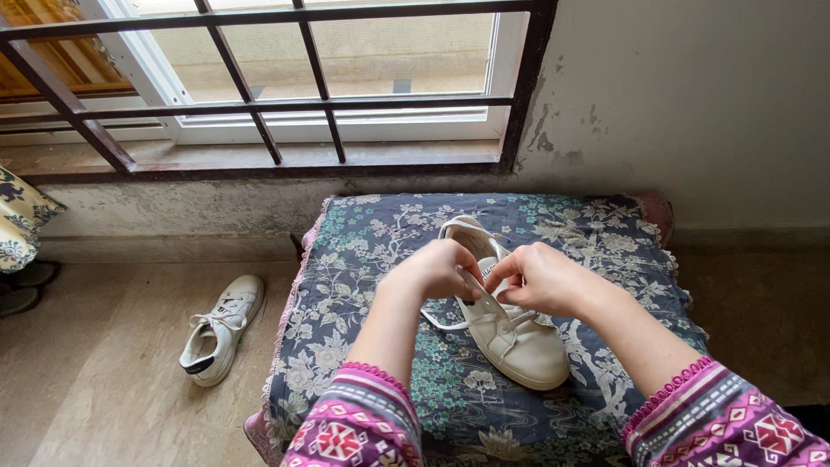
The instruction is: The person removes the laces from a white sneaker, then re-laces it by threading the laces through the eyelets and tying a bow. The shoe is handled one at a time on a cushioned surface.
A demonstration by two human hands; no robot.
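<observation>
At the far left edge a patterned blue-and-cream cushion (19, 220) is cut off by the frame, with a dark shape on the floor beneath it too dim to identify. On the pale stone floor (104, 389) at lower left lies a second white lace-up sneaker (218, 330), laces tied, its toe toward the upper right and its dark-trimmed heel toward the lower left.

At centre stands a low stool covered in a blue floral cloth (346, 285); its frame is hidden under the fabric and its near edge is cut off by the patterned sleeves.

The left hand (432, 270) is curled shut, fingertips pinching a flat white lace (450, 322) where it leaves the shoe; a loop of lace trails onto the cloth below the hand. The white leather sneaker (519, 342) rests on the cloth at mid-frame, its long axis running from heel at upper left to rounded toe at lower right. Its tongue and upper eyelets are hidden behind both hands.

The right hand (540, 278) is also closed, thumb and fingers pressed on the lace just beside the left hand; whether the hands touch cannot be told.

Above, a dark barred window grille (285, 104) fills the upper left.
</observation>
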